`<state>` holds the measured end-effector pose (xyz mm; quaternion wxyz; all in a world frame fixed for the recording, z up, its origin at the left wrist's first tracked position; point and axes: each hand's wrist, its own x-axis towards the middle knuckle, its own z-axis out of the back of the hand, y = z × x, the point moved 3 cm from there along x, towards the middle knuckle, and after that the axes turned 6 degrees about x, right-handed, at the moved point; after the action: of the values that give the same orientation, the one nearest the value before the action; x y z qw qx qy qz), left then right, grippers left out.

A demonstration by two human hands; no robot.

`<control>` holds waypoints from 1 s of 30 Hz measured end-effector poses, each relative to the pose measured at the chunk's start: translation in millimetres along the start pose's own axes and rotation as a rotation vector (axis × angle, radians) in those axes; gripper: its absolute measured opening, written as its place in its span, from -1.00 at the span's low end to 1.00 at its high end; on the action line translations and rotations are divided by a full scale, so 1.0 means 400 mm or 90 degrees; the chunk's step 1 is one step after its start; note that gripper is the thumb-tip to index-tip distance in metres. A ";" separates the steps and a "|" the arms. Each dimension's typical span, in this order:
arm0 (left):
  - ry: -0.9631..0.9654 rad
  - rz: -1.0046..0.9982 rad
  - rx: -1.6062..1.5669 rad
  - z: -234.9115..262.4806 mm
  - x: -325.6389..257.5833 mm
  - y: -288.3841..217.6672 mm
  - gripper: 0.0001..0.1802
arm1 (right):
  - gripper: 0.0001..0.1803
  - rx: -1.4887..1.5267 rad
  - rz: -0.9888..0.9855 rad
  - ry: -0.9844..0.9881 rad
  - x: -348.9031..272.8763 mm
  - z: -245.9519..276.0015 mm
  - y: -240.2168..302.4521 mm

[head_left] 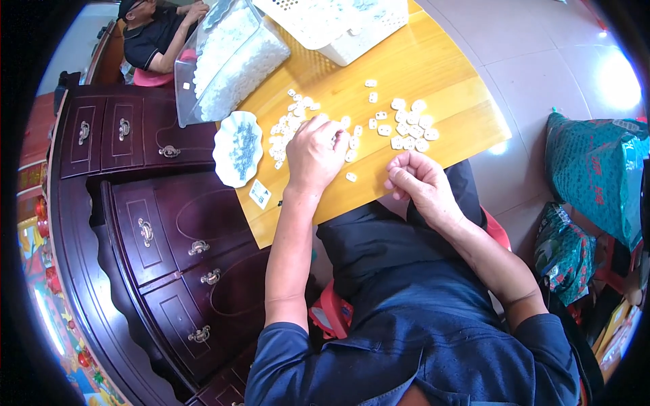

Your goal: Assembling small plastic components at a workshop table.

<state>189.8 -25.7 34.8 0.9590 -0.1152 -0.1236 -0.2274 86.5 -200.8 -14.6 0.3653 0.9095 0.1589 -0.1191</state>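
Note:
My left hand [316, 152] is over the wooden table with its fingers curled down among small white pieces; what it pinches, if anything, is hidden. Around its fingertips lies a loose pile of small white pieces [286, 126], some with dark holes. My right hand [423, 184] hovers at the table's near edge, thumb and fingers drawn together; I cannot make out anything between them. Just beyond it sits a cluster of white two-holed pieces [409, 128]. A white scalloped dish [220, 157] of small grey, metallic-looking bits stands left of my left hand.
A clear bin [184, 101] full of white pieces and a white perforated basket [362, 49] stand at the table's far side. A small printed card [259, 194] lies near the left edge. Dark wooden drawers [169, 230] flank the table; green sacks [596, 169] stand right. Another person sits far left.

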 end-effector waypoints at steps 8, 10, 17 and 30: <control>0.027 -0.118 -0.075 -0.024 0.022 -0.118 -0.87 | -0.92 0.001 -0.007 -0.003 0.000 0.004 -0.002; 0.037 -0.141 -0.055 -0.043 0.024 -0.118 -0.89 | -0.91 0.014 -0.003 0.001 0.003 0.005 -0.004; -0.023 -0.152 -0.165 -0.032 0.017 -0.123 -0.92 | -0.88 -0.015 0.000 0.005 -0.004 0.012 0.011; 0.170 0.309 -0.763 -0.016 -0.084 -0.136 -0.89 | -0.89 -0.009 0.123 -0.008 0.001 0.014 0.004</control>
<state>136.4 -61.3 27.9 0.7597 -0.6249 0.1738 -0.0464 86.8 -205.5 -17.6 0.3823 0.9172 0.0693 -0.0879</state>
